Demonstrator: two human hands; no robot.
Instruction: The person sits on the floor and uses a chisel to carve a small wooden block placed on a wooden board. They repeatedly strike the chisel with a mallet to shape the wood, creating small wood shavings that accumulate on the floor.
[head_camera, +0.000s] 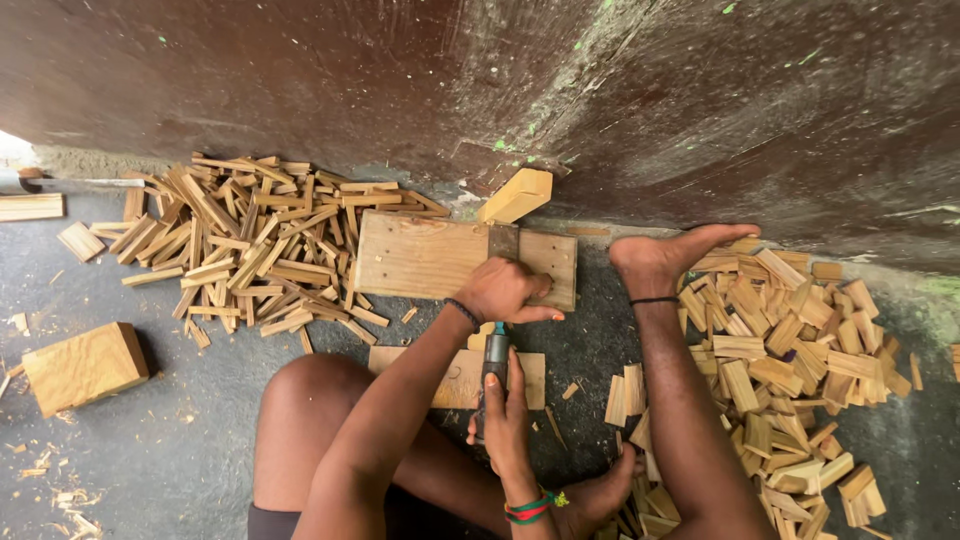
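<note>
Bare arms, legs — black wristband, red-green bangles, black anklet, dark shorts.

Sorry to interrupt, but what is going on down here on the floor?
A person sits on the floor splitting wood. Their left hand presses on a wooden board, while the right hand grips a dark-handled tool beside it. Piles of thin cut wood pieces lie on both sides, and a wood block sits apart.
</note>
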